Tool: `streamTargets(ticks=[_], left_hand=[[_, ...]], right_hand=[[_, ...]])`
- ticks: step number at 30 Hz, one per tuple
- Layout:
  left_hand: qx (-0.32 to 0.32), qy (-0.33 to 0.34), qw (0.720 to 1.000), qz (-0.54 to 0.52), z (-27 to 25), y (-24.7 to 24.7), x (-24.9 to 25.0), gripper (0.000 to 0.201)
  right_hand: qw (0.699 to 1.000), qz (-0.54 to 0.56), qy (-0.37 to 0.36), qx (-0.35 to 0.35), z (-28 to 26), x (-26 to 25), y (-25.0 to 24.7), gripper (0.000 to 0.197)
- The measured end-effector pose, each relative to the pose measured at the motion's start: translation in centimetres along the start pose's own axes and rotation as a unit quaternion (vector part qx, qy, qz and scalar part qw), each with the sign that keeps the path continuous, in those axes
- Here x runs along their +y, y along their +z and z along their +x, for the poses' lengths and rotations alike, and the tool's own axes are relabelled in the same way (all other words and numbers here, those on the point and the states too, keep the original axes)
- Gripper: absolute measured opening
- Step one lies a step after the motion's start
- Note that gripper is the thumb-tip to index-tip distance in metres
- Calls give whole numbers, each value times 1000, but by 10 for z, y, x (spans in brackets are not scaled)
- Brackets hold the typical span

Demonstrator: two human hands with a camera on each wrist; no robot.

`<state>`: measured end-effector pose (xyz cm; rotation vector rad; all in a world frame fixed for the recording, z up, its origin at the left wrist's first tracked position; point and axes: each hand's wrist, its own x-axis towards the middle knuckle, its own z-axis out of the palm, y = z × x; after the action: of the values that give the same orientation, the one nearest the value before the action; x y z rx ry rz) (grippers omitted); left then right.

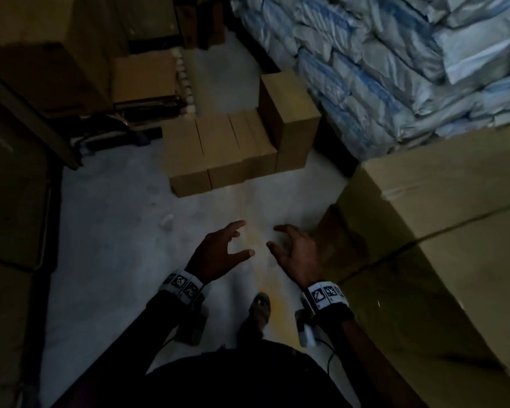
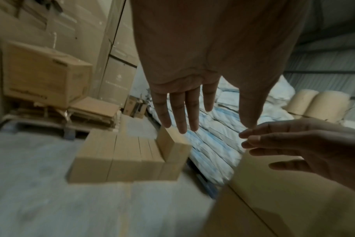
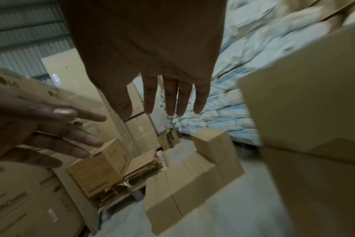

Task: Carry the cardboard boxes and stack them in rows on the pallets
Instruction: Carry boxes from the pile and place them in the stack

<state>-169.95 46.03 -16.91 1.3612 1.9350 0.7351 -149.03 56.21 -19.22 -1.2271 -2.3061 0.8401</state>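
Boxes (image 1: 221, 151) sat ahead on the floor (image 1: 106, 219), low row with one taller box (image 1: 289, 113) upright at its right end. Left hand (image 1: 218, 251) and right hand (image 1: 295, 251) hung well short of them, fingers (image 2: 182, 112) spread loose, gripping nothing. Sacks (image 1: 380, 69) piled hard by on the right, big carton (image 1: 439, 231) just beside the right hand. Risky from here: dim light, narrow aisle; could clip that carton on the lift, or tip the taller box.

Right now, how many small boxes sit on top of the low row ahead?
1: the upper box stands at the row's right end, next to the white sacks. Anything behind it is hidden.
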Motion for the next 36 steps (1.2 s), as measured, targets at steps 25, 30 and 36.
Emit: streamTargets(ticks=[25,30,36], left_hand=[[-79,17,996,-48,679,-139,49,78],[-113,-2,993,-20,786,-136,63,74],[-170,-60,983,-19,867,-86,61,73]], right_hand=[[991,23,127,47,654,108,-65,49],[984,33,157,75,739,151,-87,46],[974,45,217,38,807,233,-89,50]])
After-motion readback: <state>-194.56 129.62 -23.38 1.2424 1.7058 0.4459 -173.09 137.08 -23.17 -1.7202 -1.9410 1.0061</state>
